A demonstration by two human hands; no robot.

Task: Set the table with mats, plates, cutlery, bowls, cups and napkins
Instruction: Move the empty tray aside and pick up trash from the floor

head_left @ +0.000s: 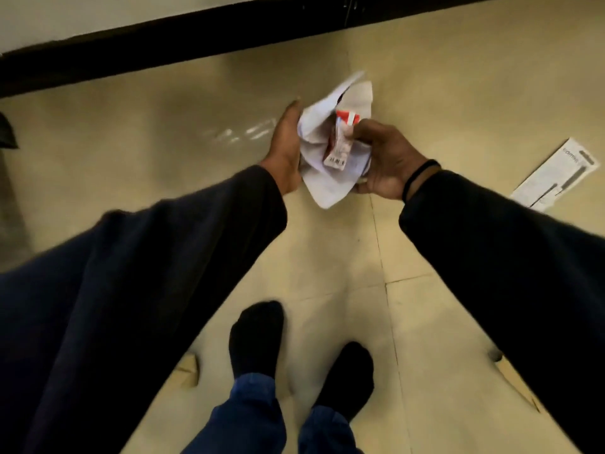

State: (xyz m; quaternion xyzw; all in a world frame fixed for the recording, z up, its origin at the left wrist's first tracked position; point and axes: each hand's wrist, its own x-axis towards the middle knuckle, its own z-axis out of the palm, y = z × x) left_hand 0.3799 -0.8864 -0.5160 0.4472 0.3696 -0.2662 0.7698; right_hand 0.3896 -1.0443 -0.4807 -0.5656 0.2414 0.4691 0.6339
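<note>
Socked black feet [301, 365] planted on our beige tiled floor [442, 93]; up ahead our left hand [286, 149] cups, right hand [383, 158] pinches crumpled white paper packaging with a red label [330, 149]. Loose hold — it could slip floorward.

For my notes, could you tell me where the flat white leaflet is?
The flat white leaflet lies on the tiled floor at the right edge, just beyond the right hand.

We see a white wrapper [330, 178] w/ red patch and barcode label, dark navy sleeves [163, 257], black wristband [419, 178] at right, black socks [258, 339], blue trousers [248, 417], beige tiled floor [458, 93], black skirting [163, 44].
</note>
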